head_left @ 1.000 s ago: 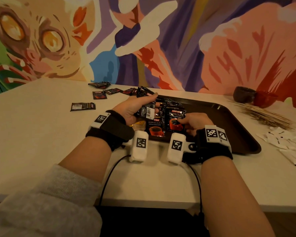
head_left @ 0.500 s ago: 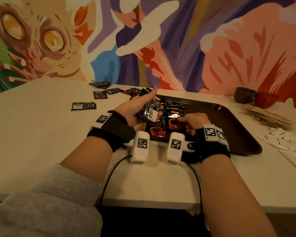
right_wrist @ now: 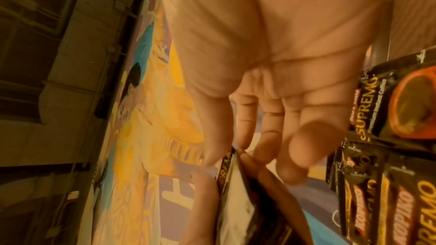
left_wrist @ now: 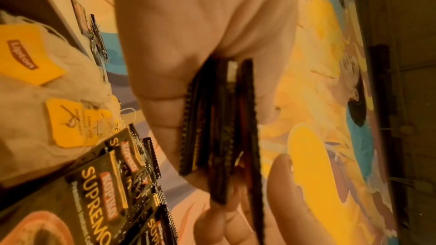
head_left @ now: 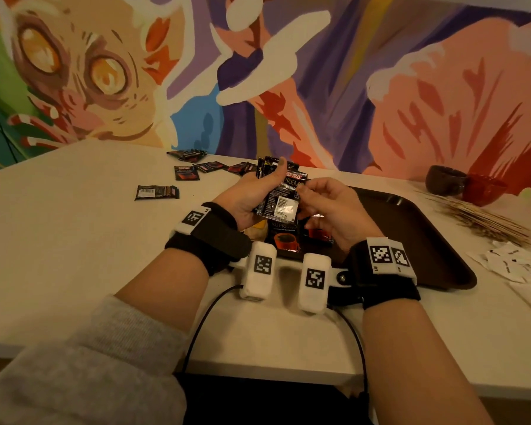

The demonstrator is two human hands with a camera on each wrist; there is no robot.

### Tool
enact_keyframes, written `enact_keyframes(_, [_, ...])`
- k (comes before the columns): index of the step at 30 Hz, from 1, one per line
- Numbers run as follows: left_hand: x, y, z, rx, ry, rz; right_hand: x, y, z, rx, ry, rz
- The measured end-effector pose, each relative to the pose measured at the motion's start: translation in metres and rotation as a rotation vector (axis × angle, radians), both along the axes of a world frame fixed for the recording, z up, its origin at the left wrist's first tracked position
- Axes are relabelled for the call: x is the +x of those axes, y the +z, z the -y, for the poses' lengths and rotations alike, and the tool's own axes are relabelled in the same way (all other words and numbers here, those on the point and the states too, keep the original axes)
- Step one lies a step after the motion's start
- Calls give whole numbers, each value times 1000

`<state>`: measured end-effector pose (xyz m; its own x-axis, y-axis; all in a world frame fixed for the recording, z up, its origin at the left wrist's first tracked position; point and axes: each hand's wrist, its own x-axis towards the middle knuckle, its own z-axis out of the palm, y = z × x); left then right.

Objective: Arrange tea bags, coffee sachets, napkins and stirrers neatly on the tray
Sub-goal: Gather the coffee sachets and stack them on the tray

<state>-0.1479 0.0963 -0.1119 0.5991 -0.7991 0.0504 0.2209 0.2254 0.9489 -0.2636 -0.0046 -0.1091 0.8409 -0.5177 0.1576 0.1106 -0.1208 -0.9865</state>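
My left hand (head_left: 252, 194) grips a stack of black coffee sachets (head_left: 281, 199) upright above the near left corner of the dark brown tray (head_left: 411, 228), thumb across the front. The left wrist view shows the stack (left_wrist: 224, 128) edge-on against the palm. My right hand (head_left: 322, 204) pinches the right edge of the front sachet (right_wrist: 235, 193) between thumb and fingertips. More coffee sachets (head_left: 285, 237) lie flat in the tray beneath both hands. Tea bags (left_wrist: 35, 81) with yellow tags sit at the tray's left end.
Loose sachets (head_left: 157, 192) lie on the table left of and behind the tray. A bundle of wooden stirrers (head_left: 485, 219) and white napkins (head_left: 518, 265) lie to the right. A brown cup (head_left: 445, 180) and a red bowl (head_left: 485, 188) stand at the back right.
My right hand has lifted off the sachets in the tray and taken hold of the stack's front sachet. My left hand has raised the stack a little.
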Motion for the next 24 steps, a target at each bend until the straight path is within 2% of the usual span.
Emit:
enact_keyframes(6, [-1,3,1,1,75,-27,3,0,-3,60,27,-7])
enact_keyframes(11, [-1,4,5,19,152,46,8,-3,-9,112,32,24])
enact_keyframes(17, [-1,5,2,-80,-25,-63,8,-3,-8,476,109,161])
enact_keyframes(19, [-3,4,1,-85,-62,-15,9,-3,-6,614,126,169])
enact_keyframes(21, [-5,3,1,-60,-22,63,9,-4,-5,732,161,142])
enact_keyframes(24, [-3,1,3,-10,56,161,9,-4,-7,798,284,88])
